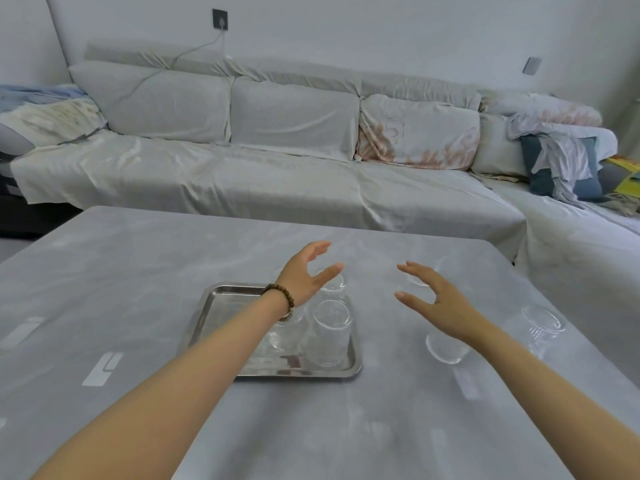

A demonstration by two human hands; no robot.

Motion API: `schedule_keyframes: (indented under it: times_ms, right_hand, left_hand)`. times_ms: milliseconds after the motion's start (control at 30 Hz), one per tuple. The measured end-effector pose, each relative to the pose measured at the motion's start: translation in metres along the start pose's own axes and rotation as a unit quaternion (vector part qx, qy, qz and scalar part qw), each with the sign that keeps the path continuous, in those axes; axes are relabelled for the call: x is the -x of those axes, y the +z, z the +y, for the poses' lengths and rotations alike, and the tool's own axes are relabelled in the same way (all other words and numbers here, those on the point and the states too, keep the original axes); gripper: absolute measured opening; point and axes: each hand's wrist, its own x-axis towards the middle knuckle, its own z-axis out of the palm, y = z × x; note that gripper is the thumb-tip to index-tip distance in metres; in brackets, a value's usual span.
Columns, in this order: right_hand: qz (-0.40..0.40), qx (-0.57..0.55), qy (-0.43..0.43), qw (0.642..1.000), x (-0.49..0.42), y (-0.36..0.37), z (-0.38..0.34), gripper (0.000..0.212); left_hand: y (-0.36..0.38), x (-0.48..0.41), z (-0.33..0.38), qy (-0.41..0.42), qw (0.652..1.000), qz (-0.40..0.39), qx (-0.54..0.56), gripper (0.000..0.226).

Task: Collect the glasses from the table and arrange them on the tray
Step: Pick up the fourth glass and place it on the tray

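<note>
Starting at centre-left of the frame, I see the steel tray (211, 313) lying on the grey table (138, 271), with clear glasses already on its right half: a tall one (330, 336) standing mouth-down near the tray's right rim, another (282, 332) just left of it and partly hidden by the forearm, and one (334, 280) at the far right corner beneath the left hand (304, 275). That hand, with a beaded bracelet (282, 296) on its wrist, is spread wide with fingers apart and grips nothing. Moving right, the right hand (438, 297) is likewise empty, thumb and fingers curved apart as if shaping for a grasp. Just past its fingertips, right of centre, a glass (417, 279) stands on the bare table, seemingly the next target (its outline is faint against the grey). Lower, another glass (445, 348) sits just under the right wrist, and a third (543, 320) stands further right. To do this well, I would wrap the right hand round the far glass's wall, lift straight up, keep the wrist high to clear the glass beneath it, and set it on the tray's empty left half without knocking its neighbours.
</note>
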Motion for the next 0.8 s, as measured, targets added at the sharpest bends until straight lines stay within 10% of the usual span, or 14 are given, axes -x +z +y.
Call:
schedule_keyframes:
  times_ms: [800]
  right_hand:
    - [0.097, -0.094, 0.079, 0.988, 0.034, -0.015, 0.116, 0.057]
  left_hand:
    - [0.169, 0.002, -0.006, -0.109, 0.971, -0.208, -0.047, 0.070]
